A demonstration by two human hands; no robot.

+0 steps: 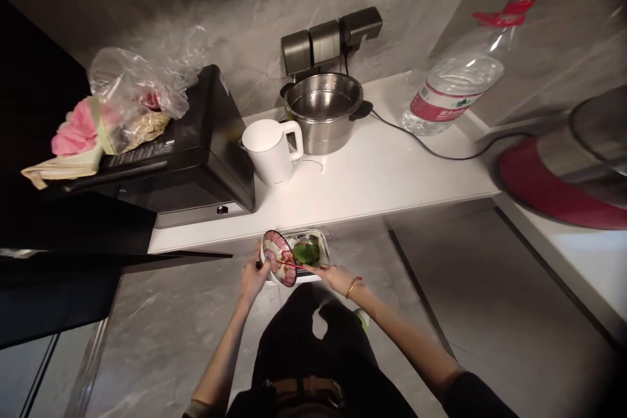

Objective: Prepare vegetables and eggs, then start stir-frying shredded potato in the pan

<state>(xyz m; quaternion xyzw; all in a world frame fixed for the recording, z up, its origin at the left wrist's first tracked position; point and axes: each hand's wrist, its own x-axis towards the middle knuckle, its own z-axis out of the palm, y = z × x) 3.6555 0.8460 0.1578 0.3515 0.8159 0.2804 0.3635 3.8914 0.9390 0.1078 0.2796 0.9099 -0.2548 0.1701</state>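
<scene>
My left hand [253, 276] grips a small patterned bowl [277, 257], tilted on its side with the opening facing right. My right hand [334, 276], with a gold bracelet on the wrist, holds red chopsticks [292, 264] whose tips reach into the bowl. Just behind the bowl sits a small metal tray [321, 241] holding green vegetable pieces [306, 251]. All of this is low down, below the edge of the white counter [372, 179].
On the counter stand a white electric kettle [269, 150], a steel pot [324, 111] with a black cable, a plastic water bottle [458, 88] and a black microwave [193, 157] topped with plastic bags. A red-based appliance [558, 183] sits at right. Grey tiled floor lies below.
</scene>
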